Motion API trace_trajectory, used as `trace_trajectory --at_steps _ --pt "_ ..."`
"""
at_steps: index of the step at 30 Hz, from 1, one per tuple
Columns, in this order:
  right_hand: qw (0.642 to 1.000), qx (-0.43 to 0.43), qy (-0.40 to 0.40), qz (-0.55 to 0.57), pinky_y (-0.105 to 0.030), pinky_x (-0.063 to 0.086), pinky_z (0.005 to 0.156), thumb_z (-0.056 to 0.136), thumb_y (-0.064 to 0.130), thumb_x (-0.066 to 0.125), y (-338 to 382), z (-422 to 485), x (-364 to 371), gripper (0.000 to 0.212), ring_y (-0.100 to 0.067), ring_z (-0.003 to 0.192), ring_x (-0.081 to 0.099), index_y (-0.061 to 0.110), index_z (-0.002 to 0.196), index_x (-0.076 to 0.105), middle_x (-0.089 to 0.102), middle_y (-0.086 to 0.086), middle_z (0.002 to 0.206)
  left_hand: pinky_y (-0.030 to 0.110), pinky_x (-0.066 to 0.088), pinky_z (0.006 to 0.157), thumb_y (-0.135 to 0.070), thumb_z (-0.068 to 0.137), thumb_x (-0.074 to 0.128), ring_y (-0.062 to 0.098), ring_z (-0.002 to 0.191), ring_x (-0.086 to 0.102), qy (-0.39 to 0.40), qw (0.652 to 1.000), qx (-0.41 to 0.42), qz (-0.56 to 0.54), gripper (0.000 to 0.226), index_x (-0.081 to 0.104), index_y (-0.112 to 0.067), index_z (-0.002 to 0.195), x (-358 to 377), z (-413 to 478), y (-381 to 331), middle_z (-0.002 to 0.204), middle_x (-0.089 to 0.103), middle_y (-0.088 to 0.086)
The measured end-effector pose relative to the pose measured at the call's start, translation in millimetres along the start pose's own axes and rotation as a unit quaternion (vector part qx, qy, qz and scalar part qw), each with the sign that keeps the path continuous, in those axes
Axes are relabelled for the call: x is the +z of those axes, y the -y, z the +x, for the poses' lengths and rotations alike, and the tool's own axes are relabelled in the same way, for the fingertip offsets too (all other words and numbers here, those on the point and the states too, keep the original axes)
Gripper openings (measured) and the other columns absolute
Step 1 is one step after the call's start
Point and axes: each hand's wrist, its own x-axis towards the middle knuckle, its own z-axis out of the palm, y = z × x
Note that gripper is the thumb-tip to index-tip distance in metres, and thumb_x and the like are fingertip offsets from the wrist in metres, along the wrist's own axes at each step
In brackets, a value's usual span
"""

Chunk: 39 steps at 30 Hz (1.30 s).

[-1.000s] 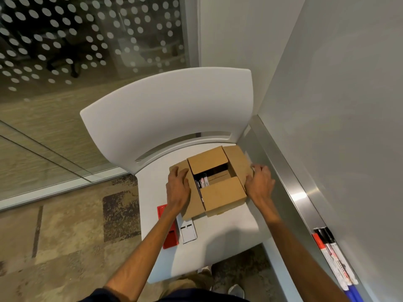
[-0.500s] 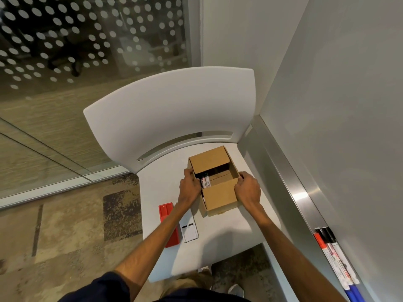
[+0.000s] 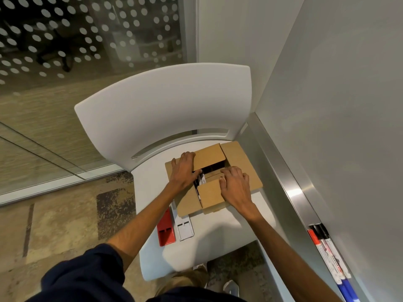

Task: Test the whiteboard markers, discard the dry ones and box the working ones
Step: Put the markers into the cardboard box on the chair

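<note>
The left hand (image 3: 184,171) lies flat and released on the left flap of the cardboard box (image 3: 239,162), fingers spread, thumb at the opening. The right hand (image 3: 235,186) sits on the near flap with bent fingers reaching over its far edge – whether it grips the flap or only presses it, I cannot tell. Both forearms stretch up from the lower frame. Markers (image 3: 201,178) show in the gap between the flaps. The box stands mid-frame on a white chair seat (image 3: 218,240) – more markers (image 3: 327,253) lie in the whiteboard tray (image 3: 296,192), lower right.
</note>
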Motion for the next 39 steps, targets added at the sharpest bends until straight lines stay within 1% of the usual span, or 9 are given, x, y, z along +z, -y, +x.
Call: trace_trajectory --at_steps 6,10,15,18,20,23,27,33,39 --pt "0.999 -0.019 0.044 0.002 -0.046 0.026 0.107 0.102 0.032 0.041 -3.1 -1.3 0.2 0.035 -0.021 0.136 0.037 0.025 0.126 0.066 0.061 -0.001 0.129 0.043 0.046 0.097 -0.049 0.101 0.044 0.018 0.098 0.060 -0.023 0.995 0.012 -0.095 0.042 0.051 -0.015 0.124 -16.6 3.8 9.0 0.112 0.064 0.005" --pt "0.998 -0.004 0.049 0.039 -0.042 0.026 0.106 0.103 0.039 0.040 -2.0 -4.8 -17.2 0.035 -0.015 0.115 0.050 0.027 0.114 0.071 0.066 0.002 0.117 0.022 0.045 0.072 -0.043 0.102 0.044 0.020 0.095 0.062 -0.063 0.972 -0.038 -0.223 0.038 0.060 -0.012 0.116 -30.1 18.3 11.4 0.102 0.065 0.003" --pt "0.997 0.025 0.025 0.064 -0.037 0.035 0.100 0.102 0.046 0.042 -0.5 -23.4 -47.5 0.043 -0.011 0.084 0.058 0.021 0.088 0.074 0.071 0.004 0.088 0.045 0.059 0.082 -0.046 0.094 0.057 0.021 0.098 0.065 -0.146 0.933 -0.143 -0.297 0.030 0.061 -0.019 0.105 -25.2 38.5 19.3 0.108 0.068 0.006" --pt "0.994 0.037 0.091 0.053 -0.031 0.040 0.085 0.100 0.045 0.049 -6.4 -30.4 -56.8 0.047 -0.015 0.066 0.058 0.015 0.071 0.070 0.065 -0.001 0.067 0.044 0.057 0.085 -0.029 0.093 0.064 0.019 0.096 0.062 -0.205 0.911 -0.189 -0.304 0.029 0.054 -0.015 0.116 -23.5 40.1 13.5 0.112 0.065 0.006" --pt "0.988 0.021 0.143 0.063 -0.033 0.048 0.083 0.095 0.043 0.053 -11.1 -33.1 -58.7 0.039 -0.014 0.069 0.061 0.021 0.064 0.063 0.068 0.003 0.070 0.039 0.055 0.083 -0.023 0.093 0.065 0.019 0.093 0.061 -0.219 0.920 -0.179 -0.273 0.031 0.050 -0.015 0.119 -21.7 38.6 9.1 0.116 0.060 0.006" --pt "0.975 0.004 0.215 0.050 -0.041 0.053 0.088 0.084 0.038 0.057 -12.3 -35.2 -56.1 0.018 -0.010 0.086 0.062 0.027 0.085 0.072 0.069 0.012 0.090 0.037 0.050 0.092 -0.020 0.094 0.062 0.025 0.113 0.055 -0.194 0.956 -0.128 -0.182 0.026 0.057 -0.017 0.119 -12.4 37.5 7.2 0.132 0.049 0.008" --pt "0.965 0.013 0.259 0.039 -0.037 0.051 0.096 0.083 0.042 0.069 -13.9 -37.2 -41.5 0.033 -0.015 0.111 0.054 0.032 0.114 0.068 0.062 0.010 0.122 0.048 0.033 0.111 -0.025 0.094 0.061 0.029 0.136 0.036 -0.135 0.988 -0.049 -0.050 0.034 0.061 -0.012 0.125 0.6 34.1 4.8 0.144 0.042 0.012" --pt "0.967 -0.064 0.245 0.032 -0.030 0.047 0.097 0.091 0.033 0.066 -23.5 -49.6 -21.2 0.033 -0.016 0.116 0.054 0.032 0.124 0.067 0.065 0.010 0.126 0.040 0.050 0.098 -0.012 0.096 0.059 0.023 0.103 0.066 -0.094 0.991 -0.036 -0.090 0.030 0.064 -0.011 0.125 8.7 25.8 -1.0 0.115 0.071 0.009" --pt "0.976 -0.096 0.178 0.076 -0.030 0.052 0.088 0.088 0.023 0.073 -25.6 -48.4 -15.4 0.021 -0.013 0.099 0.062 0.025 0.108 0.075 0.072 0.006 0.108 0.032 0.052 0.087 -0.008 0.100 0.050 0.026 0.104 0.065 -0.069 0.990 -0.051 -0.111 0.029 0.063 -0.007 0.126 1.4 23.8 -6.2 0.116 0.069 0.011"
